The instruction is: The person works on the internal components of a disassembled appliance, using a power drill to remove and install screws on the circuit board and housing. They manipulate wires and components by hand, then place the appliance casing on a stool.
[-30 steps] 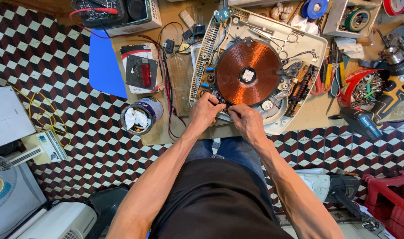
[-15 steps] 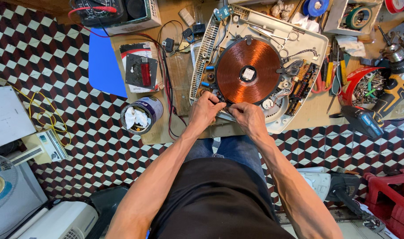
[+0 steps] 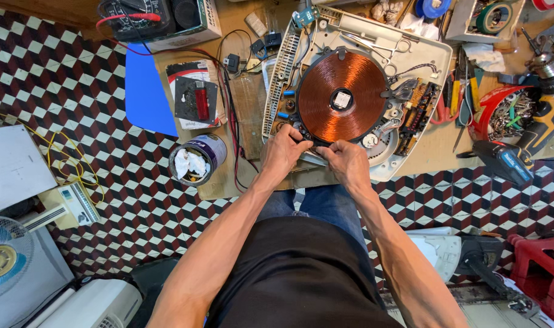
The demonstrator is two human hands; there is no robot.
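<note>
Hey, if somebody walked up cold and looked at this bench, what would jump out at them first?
The big copper coil, a flat spiral disc, sits mid-bench inside an opened white appliance shell. Just below it, the left hand and right hand meet at the shell's near edge. The red, black and white cube-patterned floor fills the left side.

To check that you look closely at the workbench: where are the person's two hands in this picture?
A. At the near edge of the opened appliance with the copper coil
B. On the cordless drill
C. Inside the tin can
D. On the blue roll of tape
A: the left hand and right hand meet at the near rim of the opened appliance, just below its copper coil.
</note>
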